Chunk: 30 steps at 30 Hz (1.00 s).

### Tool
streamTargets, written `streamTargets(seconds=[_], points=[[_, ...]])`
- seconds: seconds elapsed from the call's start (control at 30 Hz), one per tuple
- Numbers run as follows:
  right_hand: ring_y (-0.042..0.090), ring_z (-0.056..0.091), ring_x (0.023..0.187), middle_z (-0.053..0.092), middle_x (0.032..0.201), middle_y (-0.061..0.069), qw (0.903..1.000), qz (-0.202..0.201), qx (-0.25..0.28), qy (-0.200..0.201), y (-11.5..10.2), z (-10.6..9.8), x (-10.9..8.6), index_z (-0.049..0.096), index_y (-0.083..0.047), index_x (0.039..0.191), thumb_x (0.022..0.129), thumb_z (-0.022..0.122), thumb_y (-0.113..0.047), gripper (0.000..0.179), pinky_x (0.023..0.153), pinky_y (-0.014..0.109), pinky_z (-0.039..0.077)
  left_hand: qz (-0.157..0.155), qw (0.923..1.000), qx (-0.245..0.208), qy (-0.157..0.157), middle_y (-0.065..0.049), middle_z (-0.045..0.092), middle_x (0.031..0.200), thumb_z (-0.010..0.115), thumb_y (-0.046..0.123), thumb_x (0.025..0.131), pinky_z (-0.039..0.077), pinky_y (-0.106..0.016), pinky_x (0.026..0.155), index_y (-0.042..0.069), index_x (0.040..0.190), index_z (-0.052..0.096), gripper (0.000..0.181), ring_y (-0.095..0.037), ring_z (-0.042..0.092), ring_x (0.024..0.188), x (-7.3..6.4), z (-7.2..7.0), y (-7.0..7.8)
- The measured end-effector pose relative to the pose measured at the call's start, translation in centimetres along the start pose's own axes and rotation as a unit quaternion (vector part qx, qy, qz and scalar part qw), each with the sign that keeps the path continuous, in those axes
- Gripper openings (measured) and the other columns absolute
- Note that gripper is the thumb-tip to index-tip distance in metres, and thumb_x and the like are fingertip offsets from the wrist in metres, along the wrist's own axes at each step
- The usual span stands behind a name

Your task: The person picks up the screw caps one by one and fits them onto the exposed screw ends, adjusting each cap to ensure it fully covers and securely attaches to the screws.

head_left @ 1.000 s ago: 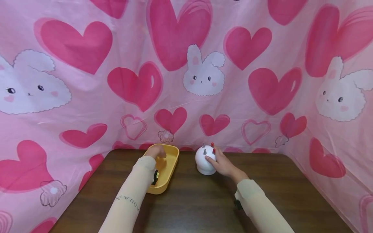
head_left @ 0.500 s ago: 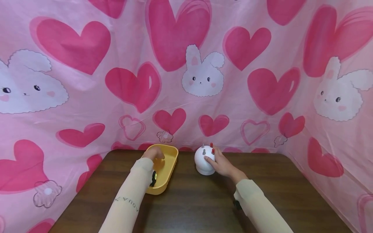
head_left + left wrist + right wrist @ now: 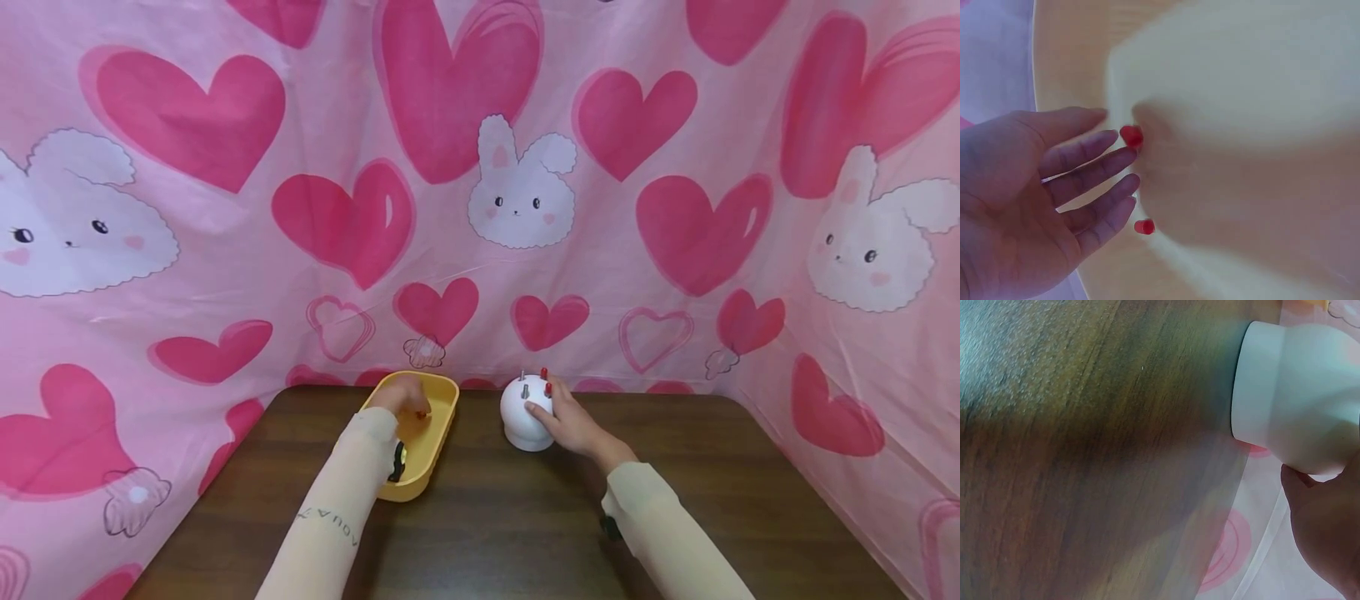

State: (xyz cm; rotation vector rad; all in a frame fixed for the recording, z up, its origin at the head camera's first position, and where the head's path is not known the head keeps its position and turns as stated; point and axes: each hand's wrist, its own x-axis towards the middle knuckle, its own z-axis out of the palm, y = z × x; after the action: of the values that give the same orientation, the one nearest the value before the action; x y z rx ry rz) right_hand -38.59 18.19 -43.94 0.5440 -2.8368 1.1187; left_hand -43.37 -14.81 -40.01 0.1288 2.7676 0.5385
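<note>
A yellow tray [image 3: 446,433] stands left of the middle of the table. My left hand [image 3: 400,395] reaches inside it, palm visible and fingers spread slightly in the left wrist view. One small red cap [image 3: 1131,136] lies at the fingertips; another red cap [image 3: 1145,226] lies just below the little finger. Neither is pinched. To the right, my right hand [image 3: 572,423] holds a white ball-shaped stand [image 3: 519,417] upright on the table, thumb on its near side. Metal posts [image 3: 526,391] and red caps [image 3: 548,389] stick up from its top. The right fingers are mostly hidden behind it.
Both things stand on a dark wooden table [image 3: 495,525]. Behind it hangs a pink cloth [image 3: 600,258] with hearts and rabbits. The tray's raised walls surround my left hand.
My left hand has shifted a little within the tray, and a red cap now shows by its fingertips. The right hand and white stand have stayed in place.
</note>
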Motion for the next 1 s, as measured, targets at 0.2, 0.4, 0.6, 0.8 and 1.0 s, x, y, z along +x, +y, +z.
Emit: streamTargets(seconds=[0.2,0.4,0.6,0.8,1.0], points=[[0.039,0.045,0.134,0.035,0.153,0.02,1.0,0.0,0.0,0.003,0.0,0.0,-0.1,0.02,-0.003,0.158,0.101,0.059,-0.048,0.082,0.116,0.057,0.034,0.008,0.9989,0.046,-0.001,-0.002,0.045,0.067,0.081,0.016,0.083,0.035,-0.028,0.058,0.001,0.084,0.072,0.018,-0.018,0.045,0.067,0.3,0.4,0.5],[0.037,0.043,0.136,0.033,0.155,0.017,1.0,0.005,0.003,-0.004,0.1,0.1,0.0,0.018,-0.004,0.16,0.101,0.058,-0.05,0.085,0.117,0.057,0.033,0.031,0.9969,0.037,-0.062,0.0,0.054,0.066,0.078,0.018,0.087,0.044,-0.027,0.058,0.006,0.075,0.07,0.018,-0.016,0.051,0.064,0.5,0.7,1.0],[0.038,0.042,0.138,0.03,0.158,0.018,0.9999,0.01,-0.004,-0.001,0.0,-0.2,0.1,0.015,-0.005,0.161,0.101,0.058,-0.051,0.087,0.118,0.057,0.032,0.06,0.9875,-0.014,-0.145,-0.005,0.075,0.086,0.071,0.014,0.092,0.059,-0.035,0.081,0.006,0.088,0.075,0.01,-0.019,0.071,0.082,0.5,0.4,1.6],[0.038,0.042,0.137,0.032,0.156,0.018,0.9999,0.015,-0.004,-0.002,-0.2,-0.4,0.1,0.015,-0.006,0.161,0.101,0.058,-0.051,0.087,0.117,0.058,0.033,0.06,0.9842,-0.031,-0.164,-0.008,0.075,0.089,0.072,0.014,0.09,0.06,-0.039,0.085,0.005,0.09,0.074,0.008,-0.024,0.072,0.086,0.5,0.4,1.7],[0.038,0.041,0.138,0.031,0.157,0.016,0.9997,0.024,0.001,-0.005,-0.2,-0.1,-0.2,0.015,-0.008,0.162,0.1,0.059,-0.052,0.088,0.116,0.058,0.034,0.064,0.9845,-0.033,-0.16,-0.01,0.073,0.088,0.076,0.012,0.087,0.061,-0.038,0.082,0.006,0.088,0.074,0.006,-0.023,0.07,0.084,0.5,0.9,1.5]])
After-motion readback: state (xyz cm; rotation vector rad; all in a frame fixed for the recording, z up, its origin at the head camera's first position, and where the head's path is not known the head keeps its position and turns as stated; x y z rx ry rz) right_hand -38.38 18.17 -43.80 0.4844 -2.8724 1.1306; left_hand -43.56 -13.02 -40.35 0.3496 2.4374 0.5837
